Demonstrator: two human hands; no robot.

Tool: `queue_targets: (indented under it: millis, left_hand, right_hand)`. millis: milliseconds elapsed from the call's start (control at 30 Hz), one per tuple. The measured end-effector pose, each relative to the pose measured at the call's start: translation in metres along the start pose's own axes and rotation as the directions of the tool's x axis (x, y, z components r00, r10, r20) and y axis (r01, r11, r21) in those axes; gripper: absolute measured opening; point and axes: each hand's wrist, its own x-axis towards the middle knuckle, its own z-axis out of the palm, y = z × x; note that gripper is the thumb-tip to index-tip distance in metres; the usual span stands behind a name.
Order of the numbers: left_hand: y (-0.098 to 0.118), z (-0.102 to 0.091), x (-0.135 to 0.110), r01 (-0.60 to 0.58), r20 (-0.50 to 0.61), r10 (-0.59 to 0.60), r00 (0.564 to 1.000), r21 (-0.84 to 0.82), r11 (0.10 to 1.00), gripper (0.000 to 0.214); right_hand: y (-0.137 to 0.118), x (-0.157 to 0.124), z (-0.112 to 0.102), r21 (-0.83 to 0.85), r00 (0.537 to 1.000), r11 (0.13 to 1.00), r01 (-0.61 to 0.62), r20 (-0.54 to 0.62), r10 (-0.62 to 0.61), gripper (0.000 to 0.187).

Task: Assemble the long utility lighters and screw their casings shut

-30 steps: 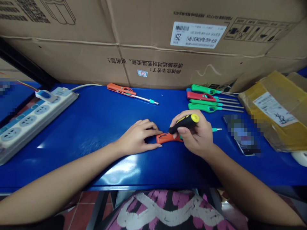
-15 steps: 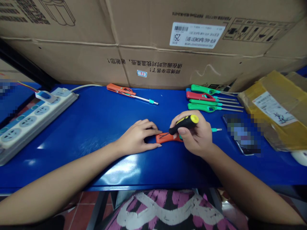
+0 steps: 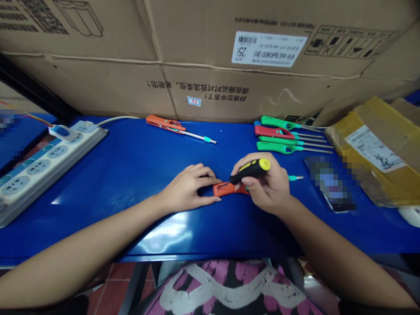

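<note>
An orange long-nosed lighter (image 3: 225, 190) lies flat on the blue table, its metal tube pointing right. My left hand (image 3: 187, 188) closes on its handle end, with the index finger on the far side and the thumb on the near side. In my right hand (image 3: 271, 183) is a black and yellow screwdriver (image 3: 250, 169), held at a slant with its butt up to the right. The thin shaft runs down left to the lighter's handle; whether the tip sits in a screw is too small to tell. My right hand covers the lighter's middle.
Another orange lighter (image 3: 166, 123) lies at the back. Several green and red lighters (image 3: 277, 145) lie at the back right, near a phone (image 3: 331, 183) and a taped parcel (image 3: 377, 148). A power strip (image 3: 39, 166) stands left. A large carton (image 3: 203, 57) walls the back.
The screwdriver's handle has shifted slightly left along with my right hand. My left hand and the lighter have stayed in place.
</note>
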Motion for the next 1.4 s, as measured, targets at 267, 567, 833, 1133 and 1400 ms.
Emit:
queue_targets:
  millis: [267,567,833,1133,1400]
  left_hand:
    - [0.0018,-0.0013,0.0005,0.016,0.014,-0.016,1.0,0.003,1.0,0.039]
    - [0.0005,-0.0005,0.0001,0.006,0.001,-0.006,1.0,-0.01,1.0,0.04]
    - [0.0006,-0.001,-0.001,0.013,0.008,-0.013,1.0,-0.009,1.0,0.041]
    - [0.0007,-0.0012,-0.0003,0.014,0.021,-0.014,1.0,0.003,1.0,0.04]
    - [0.0002,-0.001,0.0002,0.014,0.016,-0.014,1.0,0.002,1.0,0.039]
  right_hand:
    - [-0.0003,-0.0007,0.0001,-0.008,0.999,0.999,0.04,-0.013,-0.04,0.02]
    - [0.0004,-0.0018,-0.0007,0.073,0.998,0.997,0.0,-0.055,0.004,0.019]
    - [0.0015,-0.0018,0.0006,0.046,0.999,0.999,-0.02,-0.049,0.022,0.017]
    - [0.0002,-0.0012,0.0004,0.024,0.999,0.999,-0.028,-0.022,0.028,0.017]
    - [0.0002,-0.0015,0.0022,0.029,0.999,0.999,-0.038,-0.025,0.039,0.018]
